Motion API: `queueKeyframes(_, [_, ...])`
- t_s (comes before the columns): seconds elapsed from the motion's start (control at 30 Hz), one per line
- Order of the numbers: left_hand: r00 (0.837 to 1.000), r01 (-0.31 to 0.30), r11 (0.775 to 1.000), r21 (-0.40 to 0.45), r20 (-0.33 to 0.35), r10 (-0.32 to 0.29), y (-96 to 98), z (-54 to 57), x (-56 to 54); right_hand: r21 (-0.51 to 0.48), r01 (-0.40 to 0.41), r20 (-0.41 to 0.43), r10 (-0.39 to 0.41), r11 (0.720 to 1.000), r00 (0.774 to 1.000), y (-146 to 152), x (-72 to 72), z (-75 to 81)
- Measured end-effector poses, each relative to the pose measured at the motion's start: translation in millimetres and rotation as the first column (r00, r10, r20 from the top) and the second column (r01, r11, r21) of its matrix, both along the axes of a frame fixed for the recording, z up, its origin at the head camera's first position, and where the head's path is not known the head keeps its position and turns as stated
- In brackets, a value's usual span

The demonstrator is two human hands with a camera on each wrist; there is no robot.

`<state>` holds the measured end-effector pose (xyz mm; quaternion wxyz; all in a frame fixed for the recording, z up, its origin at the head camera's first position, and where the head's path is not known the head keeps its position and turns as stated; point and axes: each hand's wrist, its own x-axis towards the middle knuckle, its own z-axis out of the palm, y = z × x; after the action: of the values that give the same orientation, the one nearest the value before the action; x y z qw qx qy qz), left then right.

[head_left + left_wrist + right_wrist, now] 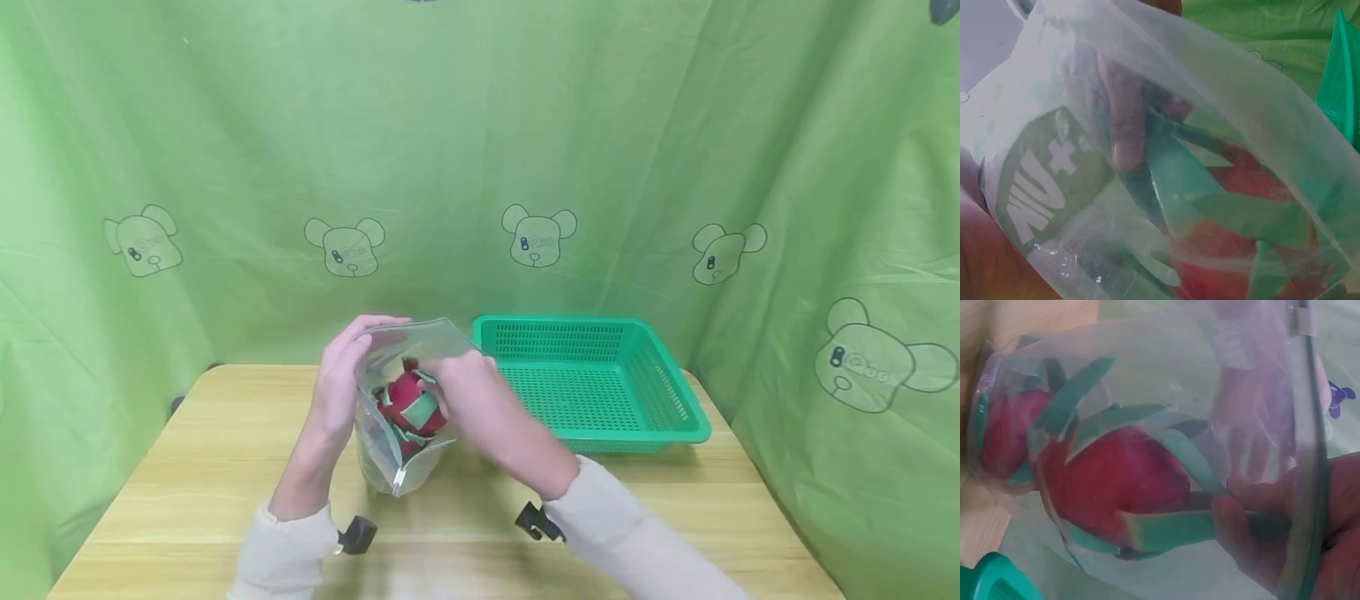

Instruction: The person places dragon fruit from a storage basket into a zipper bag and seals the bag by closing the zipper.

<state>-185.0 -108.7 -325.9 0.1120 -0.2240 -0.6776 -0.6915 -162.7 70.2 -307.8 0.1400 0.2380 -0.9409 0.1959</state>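
Note:
A translucent zip bag (393,479) stands on the table with its mouth spread and its slider at the front. My left hand (341,379) grips the bag's left rim. Reaching in from the right, my right hand (476,400) pinches a green leaf flap of a dragon fruit (1122,481), red with several green flaps. Another dragon fruit (1013,434) lies deeper in the bag, toward its bottom. The left wrist view shows my right hand's fingers (1127,119) through the plastic, beside a white "NIU+" print (1041,187).
Just right of the bag sits a green perforated plastic basket (663,435), with nothing visible in it. The wooden table (187,500) is backed by a green curtain (450,167) with bear-head prints, which also hangs along both sides.

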Motion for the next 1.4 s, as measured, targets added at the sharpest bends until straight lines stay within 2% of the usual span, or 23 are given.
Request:
queueKeyframes(0.1, [1.0,0.006,1.0,0.002,-0.001,-0.006,1.0,0.2,-0.4,0.077,0.018,-0.073,-0.013,0.997,0.997,-3,-0.1,-5.1])
queueKeyframes(0.23, [1.0,0.014,1.0,0.006,0.001,-0.014,2.8,0.9,-0.8,0.227,0.034,-0.22,0.017,0.973,0.975,-7,0.4,-12.9])
queueKeyframes(0.3, [1.0,0.017,1.0,0.005,0.005,-0.017,3.8,1.5,-0.8,0.261,0.027,-0.243,0.039,0.965,0.969,-9,1.2,-15.3])
queueKeyframes(0.5, [1.0,0.02,1.0,0.001,0.016,-0.02,6.7,2.9,-0.8,0.187,-0.058,-0.121,0.082,0.981,0.989,-10,0.8,-12.1])
queueKeyframes(0.6, [1.0,0.025,1.0,0.005,0.016,-0.025,8.1,3.2,-1.2,0.141,-0.113,-0.064,0.123,0.984,0.99,-9,0.5,-10.8])
queueKeyframes(0.83, [0.999,0.025,1.0,-0.003,0.035,-0.025,10.9,3.1,-1.6,0.096,-0.219,0.032,0.217,0.971,0.976,-5,4.3,-8.3])
queueKeyframes(1.13, [0.999,0.016,1.0,-0.001,0.04,-0.016,11.2,1.1,-1.8,0.068,-0.269,0.123,0.259,0.961,0.958,0,8.2,-8.3])
queueKeyframes(1.4, [0.999,0.017,1.0,-0.005,0.039,-0.017,11.3,0.5,-2.0,0.075,-0.345,0.119,0.335,0.936,0.935,7,14.8,-8.9])
